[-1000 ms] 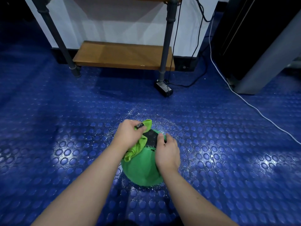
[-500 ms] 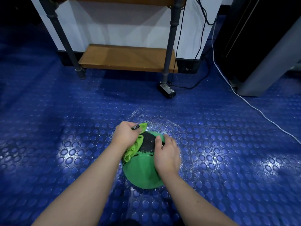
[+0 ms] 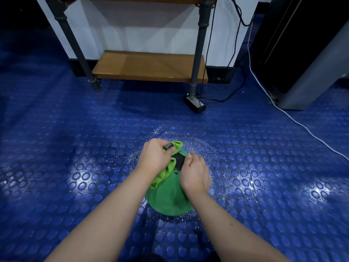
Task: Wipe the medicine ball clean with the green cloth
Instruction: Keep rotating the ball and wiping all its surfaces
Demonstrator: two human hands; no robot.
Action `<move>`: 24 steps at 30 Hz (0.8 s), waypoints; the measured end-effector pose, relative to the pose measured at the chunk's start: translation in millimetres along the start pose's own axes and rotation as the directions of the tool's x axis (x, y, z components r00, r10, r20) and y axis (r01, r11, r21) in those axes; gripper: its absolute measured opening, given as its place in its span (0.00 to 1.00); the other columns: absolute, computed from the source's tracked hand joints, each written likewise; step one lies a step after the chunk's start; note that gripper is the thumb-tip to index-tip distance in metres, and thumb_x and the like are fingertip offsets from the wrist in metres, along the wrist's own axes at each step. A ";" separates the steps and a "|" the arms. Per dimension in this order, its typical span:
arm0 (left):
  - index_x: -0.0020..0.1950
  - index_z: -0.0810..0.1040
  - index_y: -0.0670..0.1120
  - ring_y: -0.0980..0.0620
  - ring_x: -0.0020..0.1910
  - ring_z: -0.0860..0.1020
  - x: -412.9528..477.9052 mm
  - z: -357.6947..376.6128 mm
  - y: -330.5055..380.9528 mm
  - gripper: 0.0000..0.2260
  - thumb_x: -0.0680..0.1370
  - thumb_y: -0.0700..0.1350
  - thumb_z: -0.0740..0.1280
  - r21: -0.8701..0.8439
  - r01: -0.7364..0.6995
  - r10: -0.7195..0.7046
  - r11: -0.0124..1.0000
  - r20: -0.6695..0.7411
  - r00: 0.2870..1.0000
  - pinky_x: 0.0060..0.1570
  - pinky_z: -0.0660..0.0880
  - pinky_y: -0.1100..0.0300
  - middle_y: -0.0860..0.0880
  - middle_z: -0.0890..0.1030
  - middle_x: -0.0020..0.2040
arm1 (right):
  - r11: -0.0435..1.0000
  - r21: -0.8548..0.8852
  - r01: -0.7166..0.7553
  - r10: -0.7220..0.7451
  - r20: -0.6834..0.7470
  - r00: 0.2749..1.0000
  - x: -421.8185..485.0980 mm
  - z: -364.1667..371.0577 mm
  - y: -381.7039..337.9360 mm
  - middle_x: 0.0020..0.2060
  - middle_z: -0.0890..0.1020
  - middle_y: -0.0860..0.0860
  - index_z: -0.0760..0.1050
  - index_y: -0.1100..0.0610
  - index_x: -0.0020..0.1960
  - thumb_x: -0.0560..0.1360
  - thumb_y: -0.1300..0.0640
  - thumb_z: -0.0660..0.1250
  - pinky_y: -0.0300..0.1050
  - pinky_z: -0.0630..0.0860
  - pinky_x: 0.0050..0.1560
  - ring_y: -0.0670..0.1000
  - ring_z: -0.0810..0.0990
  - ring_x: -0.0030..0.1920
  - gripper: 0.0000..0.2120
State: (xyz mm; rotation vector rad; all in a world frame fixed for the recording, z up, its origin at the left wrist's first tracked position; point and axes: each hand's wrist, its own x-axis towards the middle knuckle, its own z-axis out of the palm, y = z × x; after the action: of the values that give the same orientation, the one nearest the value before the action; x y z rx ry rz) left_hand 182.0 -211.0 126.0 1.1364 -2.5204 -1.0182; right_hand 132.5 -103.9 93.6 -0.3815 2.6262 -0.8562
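A green medicine ball (image 3: 167,196) with a black patch on top rests on the blue studded floor just in front of me. My left hand (image 3: 154,158) is closed around a bright green cloth (image 3: 166,170) and presses it against the ball's upper left side. My right hand (image 3: 195,173) grips the ball's upper right side, fingers curled over the top edge. Part of the cloth hangs down below my left palm; the rest is bunched inside my fist.
A wooden low shelf (image 3: 149,66) on dark metal legs (image 3: 194,78) stands ahead against a white wall. A black adapter (image 3: 195,105) and cables lie near the right leg. A white cable (image 3: 294,120) crosses the floor at right, beside a grey and black cabinet (image 3: 306,86). Droplets speckle the floor around the ball.
My left hand has slid the cloth a little across the ball's top left. The right hand stays clamped on the ball, and the camera has shifted slightly.
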 end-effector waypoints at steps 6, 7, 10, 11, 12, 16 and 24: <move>0.39 0.77 0.47 0.42 0.43 0.79 7.4 -3.4 11.0 0.10 0.78 0.49 0.69 0.037 0.113 -0.115 0.993 0.074 0.991 0.41 0.73 0.56 0.46 0.77 0.37 | 0.999 0.041 -0.008 0.009 -0.023 1.000 -2.5 -1.2 3.7 0.64 0.73 0.51 0.70 0.52 0.66 0.81 0.50 0.46 0.54 0.70 0.60 0.56 0.72 0.61 0.20; 0.39 0.79 0.44 0.42 0.43 0.79 3.6 -0.5 10.1 0.10 0.77 0.48 0.69 0.037 0.026 -0.029 0.999 0.079 0.996 0.41 0.72 0.56 0.48 0.77 0.36 | 0.998 0.062 -0.018 0.019 -0.026 0.999 -2.7 -3.2 6.7 0.64 0.73 0.51 0.70 0.52 0.66 0.81 0.51 0.46 0.53 0.70 0.59 0.56 0.72 0.61 0.20; 0.46 0.85 0.43 0.51 0.49 0.79 -16.5 8.6 3.4 0.05 0.75 0.43 0.71 -0.049 -0.271 0.274 0.961 0.063 0.960 0.53 0.72 0.62 0.51 0.83 0.47 | 0.989 0.146 -0.019 0.022 -0.025 0.999 -3.0 -9.8 22.4 0.66 0.73 0.50 0.69 0.51 0.69 0.82 0.51 0.47 0.50 0.68 0.59 0.54 0.71 0.64 0.20; 0.48 0.86 0.44 0.55 0.49 0.79 -22.8 9.5 0.1 0.04 0.74 0.41 0.72 -0.102 -0.322 0.329 0.941 0.056 0.943 0.55 0.71 0.68 0.53 0.82 0.48 | 0.985 0.174 -0.002 0.006 -0.022 1.000 -4.1 -10.4 28.3 0.66 0.73 0.49 0.68 0.51 0.69 0.82 0.51 0.47 0.49 0.68 0.60 0.52 0.70 0.65 0.20; 0.48 0.86 0.46 0.59 0.49 0.78 -26.6 10.7 -4.4 0.05 0.74 0.40 0.73 -0.155 -0.341 0.351 0.927 0.044 0.935 0.56 0.68 0.74 0.56 0.81 0.49 | 0.979 0.203 0.026 -0.022 -0.022 1.000 -6.0 -10.0 33.4 0.67 0.72 0.48 0.68 0.51 0.70 0.82 0.51 0.47 0.49 0.67 0.62 0.51 0.70 0.66 0.20; 0.49 0.86 0.44 0.64 0.44 0.77 -24.0 13.1 -22.2 0.05 0.74 0.42 0.73 -0.301 -0.164 0.160 0.939 -0.036 0.986 0.54 0.70 0.74 0.61 0.79 0.43 | 0.962 0.247 0.114 -0.098 -0.075 0.992 -12.0 -3.6 39.6 0.67 0.72 0.49 0.69 0.52 0.70 0.81 0.50 0.48 0.53 0.66 0.67 0.50 0.68 0.67 0.22; 0.62 0.80 0.42 0.43 0.40 0.81 1.8 12.5 -56.4 0.18 0.77 0.52 0.70 -0.274 0.269 -0.247 0.923 0.114 0.962 0.45 0.77 0.55 0.39 0.82 0.56 | 0.973 0.206 0.101 -0.093 -0.049 0.994 -15.3 -3.6 40.2 0.69 0.69 0.45 0.66 0.49 0.71 0.82 0.50 0.46 0.50 0.63 0.68 0.46 0.64 0.69 0.21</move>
State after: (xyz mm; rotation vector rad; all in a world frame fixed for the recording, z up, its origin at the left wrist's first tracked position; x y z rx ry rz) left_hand 208.5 -232.4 79.2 1.3845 -2.2155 -1.4657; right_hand 139.1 -65.2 75.6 -0.4435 2.5369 -1.1702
